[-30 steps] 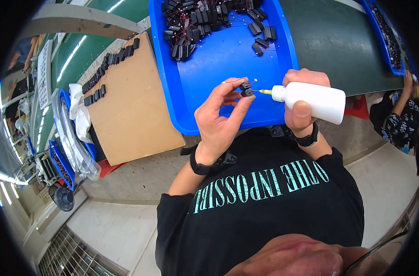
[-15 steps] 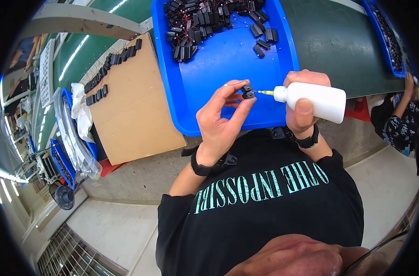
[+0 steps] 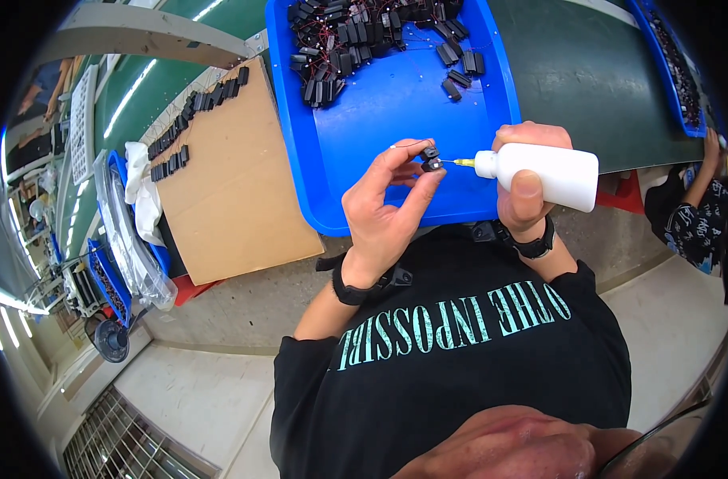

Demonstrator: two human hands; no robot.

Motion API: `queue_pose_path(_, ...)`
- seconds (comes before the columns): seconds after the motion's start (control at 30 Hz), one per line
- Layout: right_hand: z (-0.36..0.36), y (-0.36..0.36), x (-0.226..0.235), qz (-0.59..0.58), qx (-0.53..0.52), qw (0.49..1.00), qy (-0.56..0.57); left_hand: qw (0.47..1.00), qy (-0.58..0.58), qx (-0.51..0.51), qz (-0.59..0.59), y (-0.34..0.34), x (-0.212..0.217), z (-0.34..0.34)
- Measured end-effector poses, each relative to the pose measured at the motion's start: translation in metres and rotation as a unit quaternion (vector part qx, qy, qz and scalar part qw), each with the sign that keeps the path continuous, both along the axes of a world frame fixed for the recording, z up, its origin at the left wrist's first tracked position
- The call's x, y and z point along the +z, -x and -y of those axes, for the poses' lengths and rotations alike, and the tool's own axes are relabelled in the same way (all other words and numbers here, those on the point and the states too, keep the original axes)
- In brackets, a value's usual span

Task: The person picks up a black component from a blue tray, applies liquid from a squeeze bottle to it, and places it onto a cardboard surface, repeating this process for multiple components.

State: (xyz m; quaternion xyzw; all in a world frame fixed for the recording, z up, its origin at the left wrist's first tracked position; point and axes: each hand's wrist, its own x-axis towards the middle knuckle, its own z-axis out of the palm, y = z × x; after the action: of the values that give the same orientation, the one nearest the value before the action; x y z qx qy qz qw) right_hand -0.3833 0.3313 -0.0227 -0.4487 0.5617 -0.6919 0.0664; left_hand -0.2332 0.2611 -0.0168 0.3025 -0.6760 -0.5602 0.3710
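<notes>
Between thumb and fingertips my left hand point(image 3: 384, 203) pinches a pair of small black wired blocks point(image 3: 432, 159), with a thin wire running along the fingers. My right hand point(image 3: 531, 188) is wrapped around a white squeeze bottle point(image 3: 551, 174) lying nearly level. Its thin needle tip with a yellowish base point(image 3: 464, 163) points left at the blocks; whether the needle touches them I cannot tell. Both hands are above the near part of a blue tray point(image 3: 372, 132), whose far end holds a heap of black wired blocks point(image 3: 348, 40).
Left of the tray, a brown cardboard sheet point(image 3: 236, 191) carries rows of black blocks point(image 3: 196, 104). Beyond it are a white cloth point(image 3: 142, 195) and clear plastic bags point(image 3: 128, 239). At the right, another blue tray point(image 3: 675, 72) sits on the green table point(image 3: 591, 88), near another person's arm point(image 3: 706, 164).
The bottle has shifted very slightly left in my right hand's grip. A small pale spot now shows on the held blocks' end. My left hand stays nearly still.
</notes>
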Motion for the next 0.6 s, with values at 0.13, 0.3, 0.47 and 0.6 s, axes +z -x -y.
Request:
queue_pose_path(0.13, 0.0011, -0.0015, 0.0017, 0.0, -0.001, 1.0, -0.002, 1.0, 0.0, 0.0, 0.0, -0.0003, -0.0001, 0.0)
queue_pose_path(0.3, 0.0004, -0.0019, 0.0016, 0.006, -0.002, 1.0, -0.001, 1.0, 0.001, 0.0, -0.002, -0.0002, 0.0006, -0.0005)
queue_pose_path(0.47, -0.0013, 0.0017, -0.0028, 0.032, -0.017, 0.999, 0.019, 1.0, 0.008, -0.007, -0.006, -0.0012, -0.0012, -0.0003)
queue_pose_path(0.6, 0.0045, 0.0001, 0.0039, 0.045, -0.035, 0.998, 0.018, 1.0, 0.014, -0.016, -0.006, -0.001, -0.0006, 0.0005)
